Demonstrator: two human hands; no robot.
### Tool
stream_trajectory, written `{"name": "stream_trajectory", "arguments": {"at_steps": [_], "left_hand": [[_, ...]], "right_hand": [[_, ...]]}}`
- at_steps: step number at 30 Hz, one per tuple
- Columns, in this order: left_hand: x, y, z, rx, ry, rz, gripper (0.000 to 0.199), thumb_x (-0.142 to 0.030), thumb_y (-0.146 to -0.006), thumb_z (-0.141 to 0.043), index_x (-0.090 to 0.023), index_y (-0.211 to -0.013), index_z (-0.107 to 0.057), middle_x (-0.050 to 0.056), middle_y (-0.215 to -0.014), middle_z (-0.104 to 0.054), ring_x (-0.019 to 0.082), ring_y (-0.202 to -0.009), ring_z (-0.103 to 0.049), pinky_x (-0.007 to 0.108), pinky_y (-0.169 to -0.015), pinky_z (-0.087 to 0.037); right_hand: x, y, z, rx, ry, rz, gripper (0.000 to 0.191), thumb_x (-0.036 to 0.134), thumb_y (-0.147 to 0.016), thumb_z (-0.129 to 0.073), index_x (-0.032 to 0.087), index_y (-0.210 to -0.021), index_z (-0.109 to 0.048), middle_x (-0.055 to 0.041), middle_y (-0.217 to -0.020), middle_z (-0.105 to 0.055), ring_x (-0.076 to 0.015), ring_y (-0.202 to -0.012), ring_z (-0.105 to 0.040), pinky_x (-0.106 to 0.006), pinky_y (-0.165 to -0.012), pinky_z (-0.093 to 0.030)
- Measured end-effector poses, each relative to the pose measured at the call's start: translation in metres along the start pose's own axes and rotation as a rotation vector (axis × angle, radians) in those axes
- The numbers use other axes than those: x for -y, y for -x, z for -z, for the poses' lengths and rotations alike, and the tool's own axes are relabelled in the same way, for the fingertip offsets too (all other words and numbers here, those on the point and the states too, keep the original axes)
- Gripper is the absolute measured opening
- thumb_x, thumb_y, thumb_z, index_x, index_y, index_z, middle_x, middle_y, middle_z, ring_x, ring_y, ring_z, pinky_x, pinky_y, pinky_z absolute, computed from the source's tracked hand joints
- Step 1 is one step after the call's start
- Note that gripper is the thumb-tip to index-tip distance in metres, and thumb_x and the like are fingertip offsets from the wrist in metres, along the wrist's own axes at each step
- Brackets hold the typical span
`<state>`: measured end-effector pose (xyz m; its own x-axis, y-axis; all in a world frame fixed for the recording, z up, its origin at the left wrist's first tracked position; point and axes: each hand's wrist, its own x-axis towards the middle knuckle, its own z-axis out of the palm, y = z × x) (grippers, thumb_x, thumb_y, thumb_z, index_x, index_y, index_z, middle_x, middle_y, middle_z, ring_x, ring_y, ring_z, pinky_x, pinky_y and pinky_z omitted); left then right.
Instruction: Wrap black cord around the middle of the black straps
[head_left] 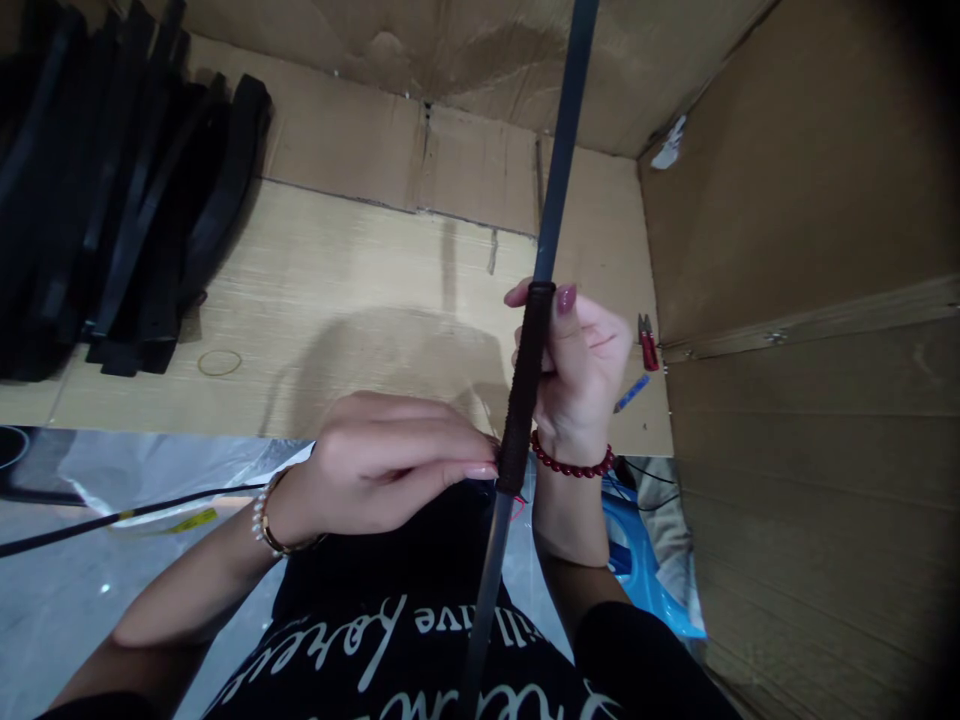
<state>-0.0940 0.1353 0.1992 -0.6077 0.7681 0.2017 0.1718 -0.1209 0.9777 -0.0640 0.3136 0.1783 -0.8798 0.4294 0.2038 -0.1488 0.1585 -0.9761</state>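
A long dark rod (562, 170) runs steeply across the view, tilted with its upper end to the right. Around its middle sits a dark brown, ribbed grip that looks wound with cord (527, 390). My right hand (581, 360) is closed about the upper part of this grip, thumb on its near side by the top end. From the left, my left hand (397, 465) meets the grip's lower part with thumb and fingers pinched together. What lies between those fingertips, if anything, is hidden. A bit of red thread (517, 508) shows near the grip's lower end.
Several black curved pieces (142, 200) are piled at the left of the cardboard-covered table (360, 280). Near them lies a yellow rubber band (220, 363). Red-handled thread snips (648, 345) and a blue pen-like item (631, 394) lie by the right cardboard wall (810, 420).
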Motion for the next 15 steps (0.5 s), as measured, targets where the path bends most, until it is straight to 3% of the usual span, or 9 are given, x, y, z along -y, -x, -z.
{"name": "stream_trajectory", "arguments": {"at_steps": [4, 8, 11, 15], "left_hand": [[0.010, -0.003, -0.008, 0.010, 0.422, 0.271, 0.002, -0.020, -0.077, -0.076, -0.020, -0.077, -0.075, 0.003, -0.076, -0.074, 0.016, -0.070, -0.069, 0.025, -0.066, -0.056], [0.022, -0.002, -0.022, 0.103, 0.903, 0.554, 0.025, -0.032, -0.069, -0.084, -0.016, -0.081, -0.069, 0.001, -0.076, -0.072, 0.014, -0.069, -0.071, 0.023, -0.066, -0.057], [0.026, -0.001, -0.030, 0.150, 1.062, 0.605, 0.031, -0.033, -0.067, -0.085, -0.014, -0.084, -0.068, 0.002, -0.080, -0.072, 0.015, -0.069, -0.071, 0.022, -0.064, -0.057], [0.023, 0.003, -0.030, 0.148, 1.080, 0.497, 0.033, -0.030, -0.076, -0.079, -0.015, -0.102, -0.065, 0.006, -0.089, -0.074, 0.015, -0.074, -0.073, 0.023, -0.068, -0.058]], "right_hand": [[-0.001, -0.001, -0.001, 0.002, -0.014, 0.008, 0.044, 0.064, -0.091, -0.049, 0.025, -0.085, -0.069, 0.0063, -0.049, -0.026, -0.0067, -0.036, -0.020, -0.023, -0.035, -0.016], [0.000, -0.001, -0.003, 0.006, -0.066, -0.013, 0.042, 0.063, -0.089, -0.053, 0.025, -0.083, -0.069, 0.0063, -0.050, -0.024, -0.0064, -0.036, -0.021, -0.023, -0.034, -0.015], [0.001, -0.001, -0.004, 0.012, -0.092, 0.005, 0.041, 0.063, -0.089, -0.053, 0.025, -0.081, -0.068, 0.0063, -0.050, -0.025, -0.0061, -0.036, -0.020, -0.023, -0.034, -0.015], [0.001, -0.002, -0.001, 0.002, -0.073, -0.011, 0.043, 0.065, -0.087, -0.054, 0.024, -0.077, -0.066, 0.0065, -0.050, -0.023, -0.0063, -0.037, -0.019, -0.023, -0.033, -0.015]]}}
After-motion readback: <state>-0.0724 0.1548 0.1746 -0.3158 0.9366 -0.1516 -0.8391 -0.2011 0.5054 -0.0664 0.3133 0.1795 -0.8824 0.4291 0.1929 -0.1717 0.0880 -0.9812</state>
